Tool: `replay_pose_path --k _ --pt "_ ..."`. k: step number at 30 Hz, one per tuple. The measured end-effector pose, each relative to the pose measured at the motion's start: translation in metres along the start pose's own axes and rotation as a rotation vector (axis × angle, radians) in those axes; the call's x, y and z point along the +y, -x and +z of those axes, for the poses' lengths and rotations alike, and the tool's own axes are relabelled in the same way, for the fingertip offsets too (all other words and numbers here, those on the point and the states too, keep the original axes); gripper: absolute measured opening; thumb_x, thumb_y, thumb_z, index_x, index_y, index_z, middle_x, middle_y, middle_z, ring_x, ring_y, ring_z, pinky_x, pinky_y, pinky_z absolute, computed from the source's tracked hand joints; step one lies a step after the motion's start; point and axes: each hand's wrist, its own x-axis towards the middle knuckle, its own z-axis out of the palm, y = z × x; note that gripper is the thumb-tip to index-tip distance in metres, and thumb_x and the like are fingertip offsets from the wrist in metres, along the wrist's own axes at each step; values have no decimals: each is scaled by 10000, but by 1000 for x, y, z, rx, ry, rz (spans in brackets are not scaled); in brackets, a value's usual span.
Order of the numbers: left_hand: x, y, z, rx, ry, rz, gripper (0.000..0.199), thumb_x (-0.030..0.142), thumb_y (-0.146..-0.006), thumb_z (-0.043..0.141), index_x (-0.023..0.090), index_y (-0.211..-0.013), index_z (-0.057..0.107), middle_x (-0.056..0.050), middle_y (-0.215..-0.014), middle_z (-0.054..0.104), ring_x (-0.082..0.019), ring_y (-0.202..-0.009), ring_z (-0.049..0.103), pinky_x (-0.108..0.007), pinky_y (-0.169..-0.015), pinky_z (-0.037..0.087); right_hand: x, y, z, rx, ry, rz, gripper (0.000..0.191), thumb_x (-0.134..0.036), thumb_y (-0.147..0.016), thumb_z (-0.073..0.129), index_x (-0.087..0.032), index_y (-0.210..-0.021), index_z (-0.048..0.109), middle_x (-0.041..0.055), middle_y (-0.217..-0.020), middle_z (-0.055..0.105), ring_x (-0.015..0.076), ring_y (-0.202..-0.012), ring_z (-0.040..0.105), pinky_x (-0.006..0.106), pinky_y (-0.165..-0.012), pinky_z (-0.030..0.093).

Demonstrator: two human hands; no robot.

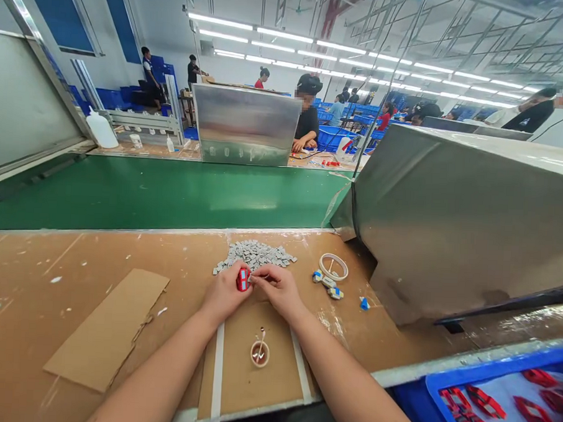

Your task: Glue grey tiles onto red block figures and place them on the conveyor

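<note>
My left hand [224, 292] is closed around a small red toy car [243, 280] with pale blue windows. Beside it, my right hand [281, 292] pinches thumb and forefinger together at the car's right side; whatever is between those fingertips is too small to make out. Just beyond both hands lies a pile of small flat grey pieces [256, 253]. Nearer my body, a little cup [259, 354] of brownish liquid, with a thin stick in it, stands on a cardboard sheet [236, 383].
A tape roll [334, 267] lies right of the pile, beside several small taped pieces [335, 293]. Loose cardboard [108, 328] is at left. A metal box [458, 225] borders the right; a blue bin [435, 392] holds red parts. Behind runs a green belt [170, 194]; a co-worker [308, 116] sits beyond.
</note>
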Motion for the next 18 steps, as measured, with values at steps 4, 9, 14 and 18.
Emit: replay_pose_path --k 4,9,14,18 --pt "3 1 -2 -13 -16 -18 184 305 -835 648 247 -1003 600 18 -819 658 -180 -722 608 -267 -668 421 -4 0 -1 -17 73 -65 76 -268 -921 721 -226 -899 781 42 -876 761 171 -817 689 274 -720 544" --pt "7 1 -3 -8 -12 -22 170 327 -841 642 249 -985 600 24 -810 663 -179 -721 607 -266 -650 411 -4 -1 -1 -25 81 -128 82 -261 -939 718 -228 -891 775 55 -931 738 175 -870 683 272 -713 549" --pt "6 1 -1 9 33 -17 190 328 -814 649 245 -978 599 29 -769 651 -177 -681 598 -270 -634 407 -3 1 1 -19 59 -145 117 -257 -958 686 -244 -955 802 62 -967 745 177 -887 687 288 -739 560" --pt "6 2 0 20 47 -13 196 336 -806 652 246 -970 593 27 -765 649 -180 -681 593 -275 -642 413 -6 2 4 31 14 -84 70 -265 -920 724 -230 -904 782 45 -909 749 170 -843 686 275 -717 554"
